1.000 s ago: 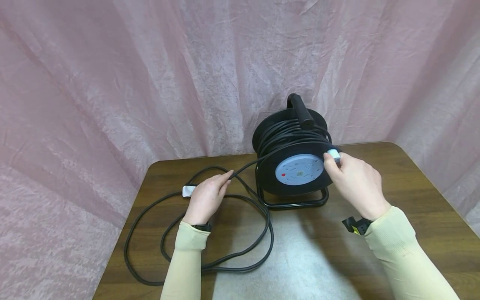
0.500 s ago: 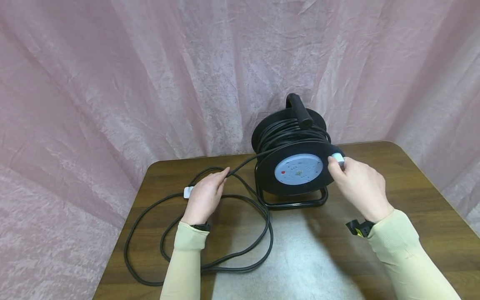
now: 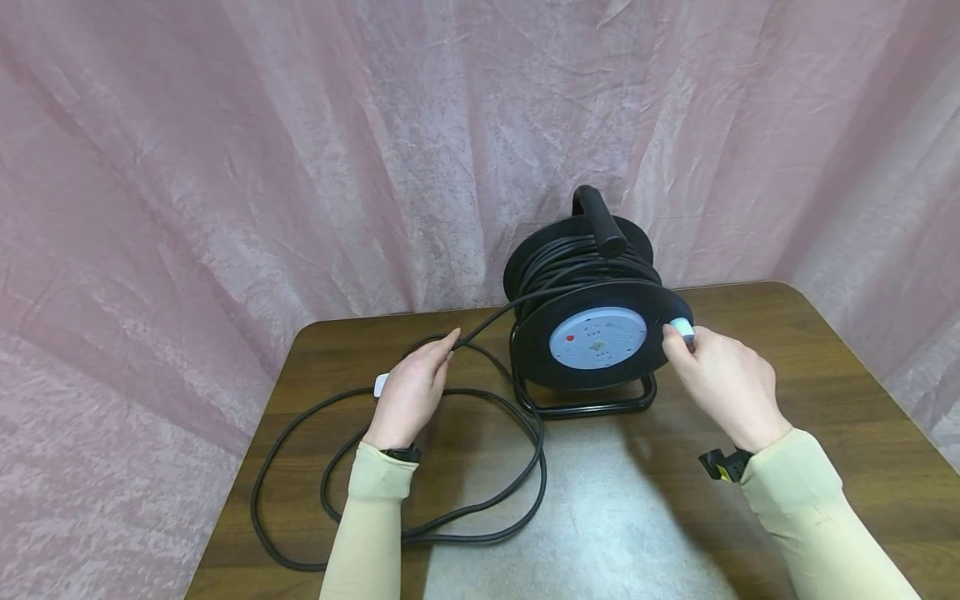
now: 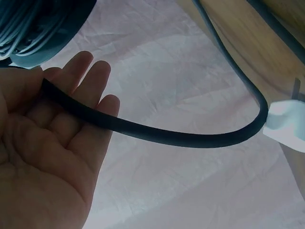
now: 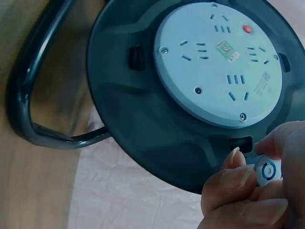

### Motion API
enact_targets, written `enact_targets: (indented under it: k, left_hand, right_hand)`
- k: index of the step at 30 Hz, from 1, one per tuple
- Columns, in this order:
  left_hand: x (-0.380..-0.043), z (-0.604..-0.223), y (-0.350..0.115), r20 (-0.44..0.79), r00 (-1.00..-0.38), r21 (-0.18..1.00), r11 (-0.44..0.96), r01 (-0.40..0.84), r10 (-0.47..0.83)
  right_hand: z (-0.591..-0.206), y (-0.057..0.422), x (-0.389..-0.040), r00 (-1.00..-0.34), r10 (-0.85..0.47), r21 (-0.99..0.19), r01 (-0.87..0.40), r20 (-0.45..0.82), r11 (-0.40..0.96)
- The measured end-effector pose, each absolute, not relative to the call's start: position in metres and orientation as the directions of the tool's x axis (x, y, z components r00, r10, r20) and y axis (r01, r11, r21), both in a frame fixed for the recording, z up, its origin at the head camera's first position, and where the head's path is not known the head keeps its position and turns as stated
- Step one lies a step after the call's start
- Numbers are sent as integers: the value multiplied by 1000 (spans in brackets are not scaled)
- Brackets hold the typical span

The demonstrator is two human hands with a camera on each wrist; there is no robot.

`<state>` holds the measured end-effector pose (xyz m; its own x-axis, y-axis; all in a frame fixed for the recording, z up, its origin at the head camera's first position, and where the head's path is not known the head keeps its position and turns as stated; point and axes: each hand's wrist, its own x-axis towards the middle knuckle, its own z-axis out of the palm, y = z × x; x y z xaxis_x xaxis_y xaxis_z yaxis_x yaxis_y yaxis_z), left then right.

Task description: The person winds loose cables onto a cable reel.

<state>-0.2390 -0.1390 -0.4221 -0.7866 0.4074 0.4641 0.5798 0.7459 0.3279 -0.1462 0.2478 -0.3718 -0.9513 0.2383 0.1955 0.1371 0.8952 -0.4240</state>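
Observation:
A black cable reel (image 3: 534, 358) stands on its tube frame at the back of the table, wound with black cable (image 3: 577, 260). Its front carries a pale socket panel (image 5: 217, 76) with a red button (image 5: 247, 29). My right hand (image 3: 723, 379) grips the white crank knob (image 5: 268, 171) at the disc's right edge. Left of the reel, my left hand (image 3: 412, 387) pinches the loose cable (image 4: 162, 136) between thumb and index finger; the cable runs across the other fingers, which are fairly straight. The white plug (image 4: 288, 125) lies beside that hand, partly hidden behind it in the head view.
Loops of slack cable (image 3: 480, 542) lie on the wooden table (image 3: 825, 367) around and under the left forearm. The reel's black carrying handle (image 3: 600, 223) rises at its top. A pink curtain (image 3: 420, 150) hangs behind the table.
My right hand and the crank knob have moved right and downward, and the disc has turned slightly clockwise. The plug has shifted a little right. The left hand stays nearly in place.

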Motion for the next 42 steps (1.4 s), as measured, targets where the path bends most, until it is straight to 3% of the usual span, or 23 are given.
enact_targets:
  k: [14,26,42]
  left_hand:
    - [-234,-420,-139,463,-821,379,762,525,335]
    - [-234,-419,-135,357,-842,398,749,529,405]
    - [-236,-420,-137,412,-822,419,720,553,392]
  right_hand:
    - [-383,250,-147,-956,224,-423,127,188,897]
    - [-393,253,-148,-959,223,-406,135,177,904]
    - [-413,252,-149,-977,199,-397,152,81,905]
